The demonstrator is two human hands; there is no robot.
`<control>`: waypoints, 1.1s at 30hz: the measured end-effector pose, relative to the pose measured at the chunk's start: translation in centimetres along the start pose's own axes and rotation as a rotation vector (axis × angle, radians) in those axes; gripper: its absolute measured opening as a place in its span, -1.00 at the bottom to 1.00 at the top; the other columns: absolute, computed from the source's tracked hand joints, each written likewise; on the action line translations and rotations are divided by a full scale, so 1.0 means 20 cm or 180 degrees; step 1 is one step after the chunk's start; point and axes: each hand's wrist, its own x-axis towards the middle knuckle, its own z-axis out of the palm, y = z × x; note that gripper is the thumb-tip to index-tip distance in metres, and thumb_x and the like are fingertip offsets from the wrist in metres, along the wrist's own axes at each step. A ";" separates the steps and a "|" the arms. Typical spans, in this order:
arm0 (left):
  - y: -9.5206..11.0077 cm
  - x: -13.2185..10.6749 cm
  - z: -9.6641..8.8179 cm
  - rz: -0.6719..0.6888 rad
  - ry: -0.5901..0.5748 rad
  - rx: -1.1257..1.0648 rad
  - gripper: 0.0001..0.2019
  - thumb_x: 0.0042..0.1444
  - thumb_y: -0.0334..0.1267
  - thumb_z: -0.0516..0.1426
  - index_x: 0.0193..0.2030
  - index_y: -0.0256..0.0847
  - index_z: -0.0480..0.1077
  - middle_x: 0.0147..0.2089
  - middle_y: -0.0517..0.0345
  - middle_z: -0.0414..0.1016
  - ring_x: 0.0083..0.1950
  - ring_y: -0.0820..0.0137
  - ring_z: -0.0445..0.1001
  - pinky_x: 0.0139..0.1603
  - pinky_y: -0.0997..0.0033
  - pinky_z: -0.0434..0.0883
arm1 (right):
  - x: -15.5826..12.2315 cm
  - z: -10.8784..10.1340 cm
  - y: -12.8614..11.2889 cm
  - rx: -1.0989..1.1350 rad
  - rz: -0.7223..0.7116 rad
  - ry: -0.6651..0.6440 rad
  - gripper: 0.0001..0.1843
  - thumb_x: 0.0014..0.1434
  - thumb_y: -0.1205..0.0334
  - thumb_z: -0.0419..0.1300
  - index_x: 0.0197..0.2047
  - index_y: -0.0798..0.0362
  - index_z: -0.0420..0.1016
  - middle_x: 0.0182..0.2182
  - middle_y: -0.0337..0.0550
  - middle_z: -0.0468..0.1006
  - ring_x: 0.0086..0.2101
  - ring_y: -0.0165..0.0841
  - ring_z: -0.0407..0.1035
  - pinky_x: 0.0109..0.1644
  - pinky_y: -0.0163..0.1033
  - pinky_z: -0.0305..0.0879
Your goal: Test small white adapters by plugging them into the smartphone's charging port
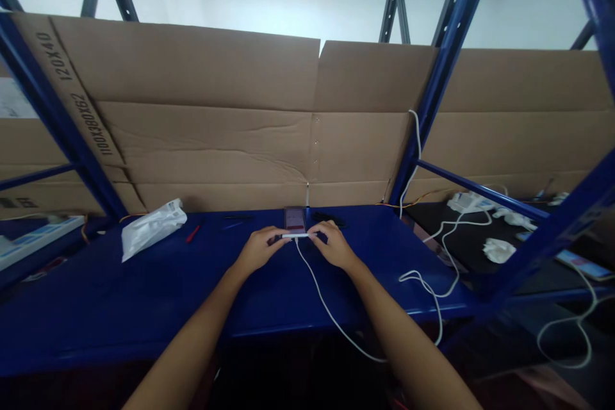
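A phone [295, 220] lies flat on the blue shelf [144, 288], screen up, with a white cable [331, 314] running from its near end off the shelf's front edge. My left hand [259, 248] grips the phone's near left corner, fingers curled. On the near right corner my right hand [333, 245] pinches in the same way.
A white plastic bag [150, 225] lies at left, a red pen-like item [193, 234] beside it. Dark small tools [329, 218] sit behind the phone. Cardboard sheets [216, 128] wall the back. At right are more white cables [444, 234], chargers [468, 202] and another phone [581, 264].
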 end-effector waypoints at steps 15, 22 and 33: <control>0.04 -0.01 -0.04 -0.0362 -0.0148 0.0010 -0.64 0.42 -0.03 -0.08 -0.24 -0.16 0.41 -0.36 0.18 0.49 -0.31 0.37 0.46 -0.25 0.44 0.34 | -0.03 0.04 0.04 -0.0520 -0.0237 -0.0457 -0.75 0.42 0.17 0.09 -0.03 -0.02 0.59 -0.22 -0.07 0.61 -0.18 -0.23 0.36 -0.02 -0.13 0.24; 0.05 0.00 -0.03 -0.0335 -0.0102 0.0090 -0.61 0.42 -0.02 -0.09 -0.34 -0.17 0.33 -0.42 0.23 0.40 -0.36 0.39 0.40 -0.27 0.45 0.28 | -0.02 0.03 0.02 -0.0468 -0.0175 -0.0410 -0.75 0.42 0.15 0.08 -0.04 -0.03 0.59 -0.22 -0.08 0.62 -0.16 -0.22 0.37 -0.02 -0.12 0.25; 0.06 0.01 -0.01 -0.0468 0.0063 0.0207 -0.54 0.39 0.01 -0.08 -0.51 -0.18 0.14 -0.55 0.31 0.16 -0.47 0.47 0.23 -0.38 0.46 0.13 | -0.01 0.02 -0.01 -0.0579 -0.0107 -0.0443 -0.77 0.40 0.16 0.12 -0.07 -0.05 0.62 -0.24 -0.09 0.64 -0.16 -0.21 0.37 -0.05 -0.12 0.22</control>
